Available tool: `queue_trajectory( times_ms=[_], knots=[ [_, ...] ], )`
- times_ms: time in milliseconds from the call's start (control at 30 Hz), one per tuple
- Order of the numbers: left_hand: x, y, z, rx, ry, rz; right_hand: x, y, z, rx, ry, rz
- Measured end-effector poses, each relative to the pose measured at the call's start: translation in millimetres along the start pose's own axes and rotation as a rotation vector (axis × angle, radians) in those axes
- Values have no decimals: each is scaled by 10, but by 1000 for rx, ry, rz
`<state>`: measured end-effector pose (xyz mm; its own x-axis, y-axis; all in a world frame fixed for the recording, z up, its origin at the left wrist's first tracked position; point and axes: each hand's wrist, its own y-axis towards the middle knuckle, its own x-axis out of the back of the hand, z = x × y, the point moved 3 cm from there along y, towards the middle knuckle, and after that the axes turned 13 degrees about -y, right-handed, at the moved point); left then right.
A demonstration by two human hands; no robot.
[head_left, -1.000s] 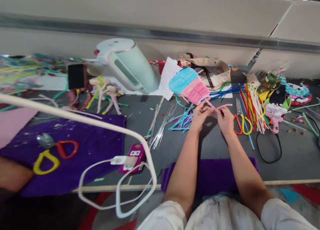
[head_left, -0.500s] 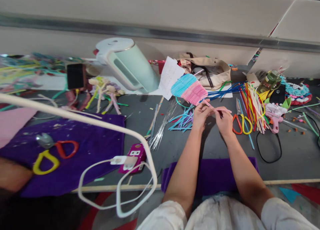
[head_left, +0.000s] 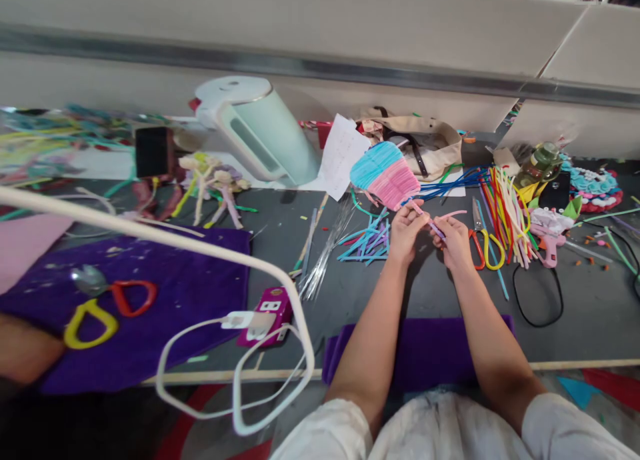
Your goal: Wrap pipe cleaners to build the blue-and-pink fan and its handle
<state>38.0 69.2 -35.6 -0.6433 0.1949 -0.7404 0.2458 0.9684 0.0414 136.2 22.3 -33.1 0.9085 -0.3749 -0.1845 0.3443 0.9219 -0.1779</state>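
A fan-shaped piece (head_left: 387,173) covered in blue and pink pipe cleaners points away from me, tilted to the left. Its thin stem runs back between my fingers. My left hand (head_left: 407,228) is closed round the stem just below the pink part. At the stem's purplish lower end, my right hand (head_left: 453,239) pinches, with a pink pipe cleaner (head_left: 455,214) sticking out to the right above its fingers. Left of my hands lie short blue and purple pipe cleaner pieces (head_left: 367,240). Scissors (head_left: 484,243) with red and yellow handles rest just right of my right hand.
Bundled pipe cleaners (head_left: 507,213) and a pink glue gun (head_left: 550,243) lie to the right. Silvery wires (head_left: 323,267) are on the left. A pale green kettle (head_left: 280,133) stands behind. A white cord (head_left: 260,263) loops over a purple power strip (head_left: 280,307). Another person's arm (head_left: 30,347) is far left.
The fan-shaped piece and both hands have shifted slightly right. The stem's purplish lower end now shows between my hands, and the pink pipe cleaner stands out above my right fingers.
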Motion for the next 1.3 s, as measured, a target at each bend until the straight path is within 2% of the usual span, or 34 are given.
queue_trajectory(
  times_ms=[167, 367, 667, 933, 1167, 1300],
  knots=[
    [-20, -4, 51, 18, -94, 10, -27, 30, -33, -141, 140, 76],
    [20, 10, 48, 44, 16, 28, 12, 28, -3, -61, 59, 7],
    [58, 7, -52, 13, 169, 151, 92, 40, 7, -122, -31, 105],
    [11, -19, -141, -1, 218, 152, 102, 36, 15, -20, -85, 132],
    [10, -24, -156, -3, 242, 165, 79, 15, 21, -109, -70, 131],
    [1, -27, -173, -17, 265, 190, 93, 13, 32, -94, -85, 161]
  ],
)
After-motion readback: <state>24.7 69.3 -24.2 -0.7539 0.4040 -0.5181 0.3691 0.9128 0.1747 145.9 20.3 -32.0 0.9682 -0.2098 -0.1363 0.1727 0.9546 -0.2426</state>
